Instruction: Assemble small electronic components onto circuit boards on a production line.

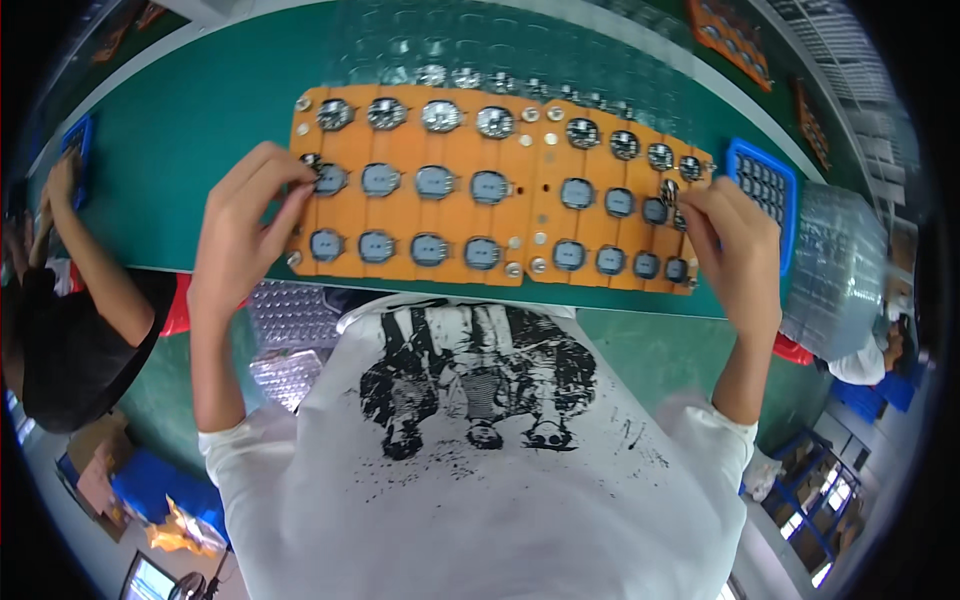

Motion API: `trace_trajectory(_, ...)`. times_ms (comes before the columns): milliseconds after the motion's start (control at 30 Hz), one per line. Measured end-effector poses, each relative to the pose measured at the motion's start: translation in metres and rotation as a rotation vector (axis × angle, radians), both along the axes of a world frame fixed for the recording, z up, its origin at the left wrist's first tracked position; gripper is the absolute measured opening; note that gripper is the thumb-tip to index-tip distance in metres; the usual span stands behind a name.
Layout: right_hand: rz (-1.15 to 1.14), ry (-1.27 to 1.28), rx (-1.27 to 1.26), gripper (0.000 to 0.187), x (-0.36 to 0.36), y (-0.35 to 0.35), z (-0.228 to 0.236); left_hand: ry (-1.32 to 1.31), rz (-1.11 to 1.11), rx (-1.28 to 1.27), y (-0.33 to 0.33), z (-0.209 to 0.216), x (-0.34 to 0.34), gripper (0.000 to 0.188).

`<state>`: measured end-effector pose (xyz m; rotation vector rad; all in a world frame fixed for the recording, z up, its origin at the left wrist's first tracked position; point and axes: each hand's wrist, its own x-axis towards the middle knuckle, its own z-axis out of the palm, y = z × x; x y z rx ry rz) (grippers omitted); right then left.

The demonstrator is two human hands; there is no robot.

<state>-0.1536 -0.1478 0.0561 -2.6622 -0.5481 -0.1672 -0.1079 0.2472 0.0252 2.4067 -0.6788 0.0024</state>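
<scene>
Two orange trays (410, 215) lie side by side on the green table, holding rows of watch pieces. The far row has shiny, dark-and-silver watch cases (441, 116); the middle and near rows mostly show grey-faced watch parts (435, 183). My left hand (252, 212) is at the left tray's left edge, thumb and fingertips pinching a small shiny watch case (311, 160) over the first grey part of the middle row. Over the right tray's middle row, my right hand (735, 235) pinches another shiny watch case (670, 190), held tilted. My fingers partly hide both pieces.
Beyond the trays lies a clear plastic tray (430, 45) with several watch cases along its near edge. A blue tray (765, 190) of small parts stands at the right, beside stacked clear plastic trays (835, 260). Another person's arm (100, 265) reaches over the table's left end.
</scene>
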Motion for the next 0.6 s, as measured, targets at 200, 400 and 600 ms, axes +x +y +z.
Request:
trace_trajectory(200,0.002,-0.046,-0.163,0.013,-0.011,-0.001,-0.027,0.028,-0.031,0.016,-0.006,0.008,-0.004,0.011)
trace_trajectory(400,0.020,-0.094,-0.166,0.015,-0.011,-0.007,-0.029,0.007,-0.056,0.014,-0.013,0.004,0.003,0.011)
trace_trajectory(600,0.045,-0.103,-0.180,0.022,-0.013,-0.010,-0.029,-0.042,-0.108,0.072,-0.012,0.008,0.008,0.012)
